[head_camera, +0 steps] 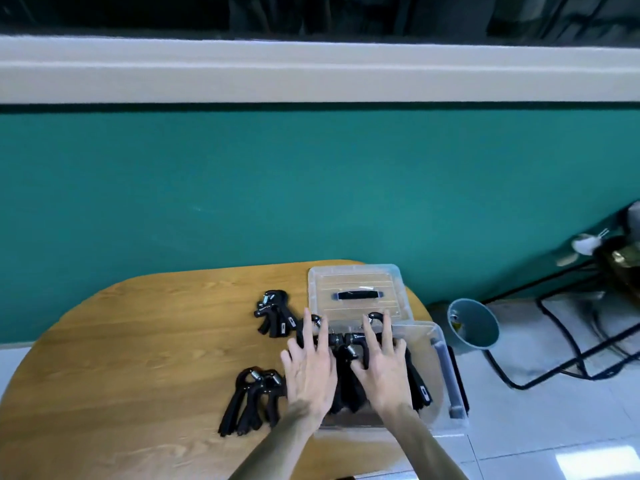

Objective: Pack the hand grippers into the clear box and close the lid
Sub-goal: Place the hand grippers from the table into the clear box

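Both hands, left hand [310, 370] and right hand [382, 368], press flat and open-fingered on the black hand grippers in the clear plastic box [446, 386], while the loose pile of black grippers [251, 400] lies just left of the left hand, handles pointing toward the person.

Teal wall [311, 188], white tiled floor [554, 438]

Bare forearms, no sleeves, left grip [309, 370], right grip [382, 367]

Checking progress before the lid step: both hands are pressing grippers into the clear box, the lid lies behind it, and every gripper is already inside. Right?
Not quite. The head view shows two piles still on the table: one pile left of the lid, another pile beside the left hand. The right hand and clear box are as stated.
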A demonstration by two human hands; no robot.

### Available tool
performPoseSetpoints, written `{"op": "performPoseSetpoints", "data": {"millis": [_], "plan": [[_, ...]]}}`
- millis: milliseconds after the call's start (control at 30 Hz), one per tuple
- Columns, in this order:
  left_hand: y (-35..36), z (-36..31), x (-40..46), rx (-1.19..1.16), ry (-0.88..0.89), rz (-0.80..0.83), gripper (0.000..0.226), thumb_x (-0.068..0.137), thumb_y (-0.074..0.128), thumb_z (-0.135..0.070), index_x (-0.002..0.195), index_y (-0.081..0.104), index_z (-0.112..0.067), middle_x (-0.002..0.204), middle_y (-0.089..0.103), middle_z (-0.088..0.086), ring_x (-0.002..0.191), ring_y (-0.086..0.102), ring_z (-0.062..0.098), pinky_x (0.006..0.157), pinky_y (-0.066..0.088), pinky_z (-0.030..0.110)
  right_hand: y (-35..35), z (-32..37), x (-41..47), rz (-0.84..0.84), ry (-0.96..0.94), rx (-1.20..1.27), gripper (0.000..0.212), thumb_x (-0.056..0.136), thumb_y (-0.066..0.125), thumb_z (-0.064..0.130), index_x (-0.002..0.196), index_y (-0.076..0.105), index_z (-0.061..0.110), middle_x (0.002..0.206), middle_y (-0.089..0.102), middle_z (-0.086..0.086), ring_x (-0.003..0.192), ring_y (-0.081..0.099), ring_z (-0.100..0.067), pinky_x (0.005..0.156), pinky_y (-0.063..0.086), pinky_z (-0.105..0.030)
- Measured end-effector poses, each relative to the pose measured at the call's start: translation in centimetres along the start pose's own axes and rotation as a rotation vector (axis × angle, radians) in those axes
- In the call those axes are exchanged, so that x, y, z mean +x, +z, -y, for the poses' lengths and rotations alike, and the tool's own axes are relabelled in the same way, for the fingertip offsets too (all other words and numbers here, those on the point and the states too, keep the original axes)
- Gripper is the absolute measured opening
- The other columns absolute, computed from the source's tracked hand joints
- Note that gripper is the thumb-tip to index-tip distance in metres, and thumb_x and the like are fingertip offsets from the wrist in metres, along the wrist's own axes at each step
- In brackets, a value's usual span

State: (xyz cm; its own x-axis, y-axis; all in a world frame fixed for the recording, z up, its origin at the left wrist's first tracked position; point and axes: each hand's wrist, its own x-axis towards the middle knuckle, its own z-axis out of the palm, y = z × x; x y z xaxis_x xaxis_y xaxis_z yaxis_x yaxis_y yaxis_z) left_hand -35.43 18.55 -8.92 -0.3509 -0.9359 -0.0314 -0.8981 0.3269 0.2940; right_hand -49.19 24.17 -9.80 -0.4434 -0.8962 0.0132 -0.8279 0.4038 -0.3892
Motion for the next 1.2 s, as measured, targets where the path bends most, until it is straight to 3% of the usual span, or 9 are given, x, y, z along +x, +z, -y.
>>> {"op": "performPoseSetpoints", "data": {"millis": [167,333,433,733,1067,1200], "plan": [[3.4,-4.8,-0.5,0.000,-0.007,0.068,0.073,0.095,0.058,-0.028,0.160,0.024,-0.024,0.169,0.008,0.011,0.095,0.052,0.031,0.081,0.045,0.045,-0.2,-5.8,-0.3,0.034,0.053,0.010,0.086,0.080,0.073,0.027,0.155,0.033,0.025,0.168,0.007,-0.012,0.093,0.034,-0.028,0.086,0.050,-0.048],[6.3,-7.1,-0.8,0.057,-0.017,0.195,0.070,0.103,0.042,-0.029,0.162,0.004,-0.027,0.170,-0.009,0.008,0.108,0.048,0.028,0.093,0.040,0.043,1.0,-9.6,-0.4,0.102,0.109,0.036,0.085,0.081,0.068,0.026,0.156,0.030,0.028,0.169,0.004,-0.007,0.097,0.037,-0.029,0.090,0.049,-0.049],[8.2,-7.3,-0.7,0.071,-0.058,0.199,0.069,0.103,0.043,-0.029,0.162,0.007,-0.027,0.170,-0.006,0.008,0.107,0.048,0.029,0.091,0.040,0.043,2.4,-11.3,-0.5,0.147,0.117,0.041,0.083,0.081,0.070,0.026,0.155,0.033,0.025,0.168,0.008,-0.007,0.099,0.038,-0.031,0.087,0.050,-0.049],[13.0,-7.0,0.5,0.098,-0.166,0.223,0.071,0.101,0.047,-0.026,0.162,0.012,-0.026,0.170,0.000,0.010,0.103,0.046,0.027,0.089,0.037,0.041,6.1,-14.5,0.2,0.185,0.068,0.044,0.082,0.073,0.080,0.019,0.147,0.045,0.017,0.163,0.026,-0.014,0.087,0.042,-0.033,0.077,0.053,-0.050],[15.5,-7.8,1.3,0.125,-0.201,0.293,0.077,0.099,0.051,-0.015,0.162,0.008,-0.030,0.169,-0.005,0.010,0.112,0.045,0.028,0.097,0.038,0.042,7.5,-16.1,1.3,0.242,0.013,0.036,0.075,0.085,0.073,0.022,0.150,0.038,0.013,0.162,0.022,-0.016,0.095,0.043,-0.034,0.084,0.050,-0.051],[15.7,-7.6,1.5,0.121,-0.222,0.320,0.077,0.100,0.049,-0.016,0.161,0.004,-0.032,0.169,-0.004,0.010,0.118,0.043,0.027,0.101,0.037,0.043,7.5,-16.1,1.5,0.242,0.002,0.035,0.076,0.086,0.074,0.023,0.151,0.037,0.012,0.162,0.023,-0.017,0.095,0.043,-0.031,0.079,0.051,-0.046]]}}
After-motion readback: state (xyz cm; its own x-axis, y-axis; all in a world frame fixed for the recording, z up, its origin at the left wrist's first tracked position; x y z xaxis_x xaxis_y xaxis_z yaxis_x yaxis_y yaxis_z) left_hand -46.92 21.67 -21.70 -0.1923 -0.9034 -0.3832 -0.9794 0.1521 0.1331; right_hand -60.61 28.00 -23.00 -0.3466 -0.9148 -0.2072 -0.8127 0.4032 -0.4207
